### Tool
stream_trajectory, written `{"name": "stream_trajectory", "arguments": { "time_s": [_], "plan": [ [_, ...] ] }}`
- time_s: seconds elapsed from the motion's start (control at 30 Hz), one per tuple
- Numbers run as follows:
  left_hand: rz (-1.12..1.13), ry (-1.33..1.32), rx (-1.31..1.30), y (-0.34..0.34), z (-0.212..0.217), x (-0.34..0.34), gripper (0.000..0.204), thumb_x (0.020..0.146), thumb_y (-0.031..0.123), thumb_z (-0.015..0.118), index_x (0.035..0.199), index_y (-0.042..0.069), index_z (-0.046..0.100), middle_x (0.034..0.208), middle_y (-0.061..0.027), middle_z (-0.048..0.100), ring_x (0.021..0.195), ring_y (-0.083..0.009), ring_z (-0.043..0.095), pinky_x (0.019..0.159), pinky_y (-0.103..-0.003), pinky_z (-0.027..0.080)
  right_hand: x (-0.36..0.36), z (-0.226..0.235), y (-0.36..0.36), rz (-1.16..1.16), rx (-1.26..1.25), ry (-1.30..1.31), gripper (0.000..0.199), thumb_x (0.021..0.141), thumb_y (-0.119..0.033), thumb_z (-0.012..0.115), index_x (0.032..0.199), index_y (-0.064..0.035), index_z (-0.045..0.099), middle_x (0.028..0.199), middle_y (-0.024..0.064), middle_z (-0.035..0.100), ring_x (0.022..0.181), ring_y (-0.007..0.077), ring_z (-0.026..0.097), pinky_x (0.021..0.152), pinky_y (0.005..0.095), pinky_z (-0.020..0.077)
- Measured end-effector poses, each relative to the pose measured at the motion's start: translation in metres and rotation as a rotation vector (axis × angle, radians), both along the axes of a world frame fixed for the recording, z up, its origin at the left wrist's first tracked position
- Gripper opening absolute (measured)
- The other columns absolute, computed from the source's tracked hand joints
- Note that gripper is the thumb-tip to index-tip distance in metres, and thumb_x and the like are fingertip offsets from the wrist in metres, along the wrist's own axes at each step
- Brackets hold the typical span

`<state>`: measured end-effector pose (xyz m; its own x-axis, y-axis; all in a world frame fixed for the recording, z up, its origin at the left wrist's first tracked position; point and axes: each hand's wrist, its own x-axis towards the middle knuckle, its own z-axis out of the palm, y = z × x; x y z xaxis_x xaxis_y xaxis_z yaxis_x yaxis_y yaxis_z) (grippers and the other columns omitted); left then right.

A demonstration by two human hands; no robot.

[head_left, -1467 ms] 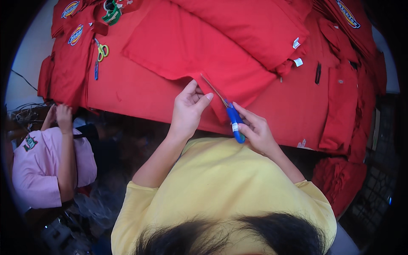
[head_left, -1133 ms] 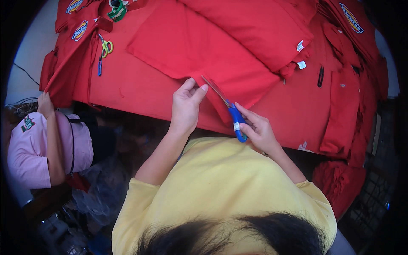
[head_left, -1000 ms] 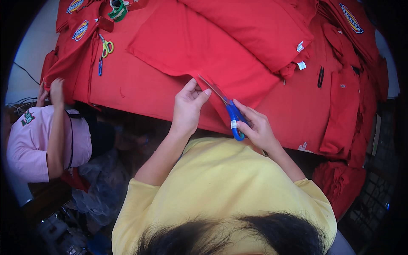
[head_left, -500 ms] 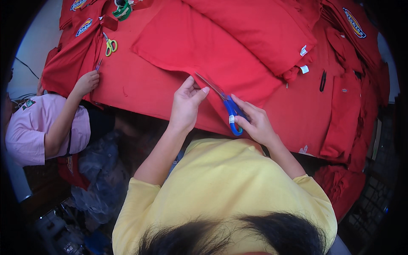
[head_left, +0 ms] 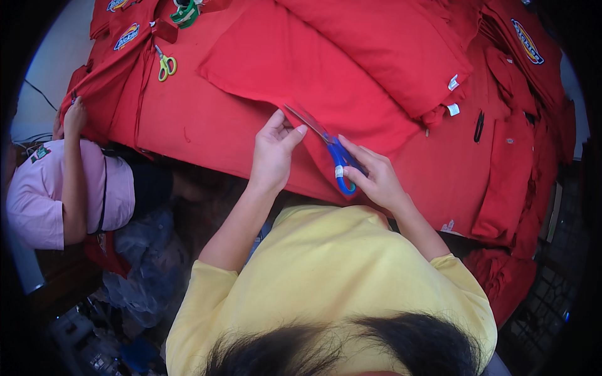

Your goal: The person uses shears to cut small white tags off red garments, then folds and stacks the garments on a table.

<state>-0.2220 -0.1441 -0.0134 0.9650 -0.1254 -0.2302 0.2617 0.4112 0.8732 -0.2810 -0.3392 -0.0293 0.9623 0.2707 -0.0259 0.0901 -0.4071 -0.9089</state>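
Note:
Blue-handled scissors [head_left: 342, 163] are in my right hand [head_left: 376, 175], with the fingers wrapped round the handles. Their metal blades point up and left, over the near edge of a red garment [head_left: 326, 69] spread on the table. My left hand [head_left: 274, 147] pinches that garment's edge between thumb and fingers, just beside the blade tips. Whether any thread lies between the blades is too small to tell. White tags [head_left: 453, 81] show at the garment's right side.
The table has a red cover [head_left: 219, 135]. Yellow-green scissors [head_left: 166, 67] and a green tape dispenser [head_left: 186, 12] lie at the upper left. A dark slim tool [head_left: 479, 125] lies right, near stacked red garments [head_left: 508, 169]. At left, a co-worker in pink [head_left: 75, 188] handles red cloth.
My hands and the scissors have barely moved. The co-worker's hand with a small tool has gone left, away from the table middle. The whole view has shifted slightly.

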Motion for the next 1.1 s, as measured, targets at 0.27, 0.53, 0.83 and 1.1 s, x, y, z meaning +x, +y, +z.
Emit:
{"name": "stream_trajectory", "arguments": {
  "time_s": [0.27,0.53,0.83,1.1],
  "plan": [
    [0.003,0.032,-0.122,0.01,-0.009,0.01,0.04,0.087,-0.002,0.055,0.126,-0.001,0.048,0.113,-0.0071,0.058,0.104,-0.0139,0.054,0.093,-0.029,0.042,0.008,-0.011,0.0,-0.01,0.049,0.127,0.053,0.088,-0.014,0.055,0.139,-0.0066,0.04,0.09,0.0141,0.059,0.074,0.0212,0.06,0.072,0.0309,0.0474],
    [0.002,0.009,-0.081,0.016,-0.006,0.017,0.042,0.087,-0.004,0.054,0.128,0.001,0.048,0.111,-0.0068,0.058,0.102,-0.0131,0.055,0.092,-0.029,0.043,0.023,0.0,0.011,0.059,-0.008,-0.002,0.058,0.087,-0.022,0.061,0.139,-0.0069,0.04,0.092,0.0111,0.059,0.084,0.0225,0.06,0.074,0.0312,0.0466],
    [-0.016,0.056,-0.077,0.017,-0.005,0.017,0.041,0.087,-0.005,0.055,0.127,0.001,0.048,0.109,-0.007,0.058,0.103,-0.0125,0.055,0.09,-0.027,0.045,0.029,-0.017,0.016,-0.012,0.136,0.053,0.05,0.088,-0.014,0.055,0.137,-0.0067,0.043,0.092,0.0127,0.062,0.079,0.0228,0.062,0.074,0.0331,0.0485],
    [0.059,0.014,-0.147,0.032,-0.016,0.034,0.037,0.087,-0.003,0.055,0.124,-0.001,0.051,0.114,-0.0077,0.058,0.104,-0.0141,0.055,0.091,-0.029,0.044,0.03,-0.005,0.024,0.033,0.046,0.075,0.053,0.088,-0.019,0.058,0.137,-0.0066,0.042,0.091,0.0097,0.06,0.079,0.0199,0.06,0.073,0.0318,0.0478]
  ]
}}
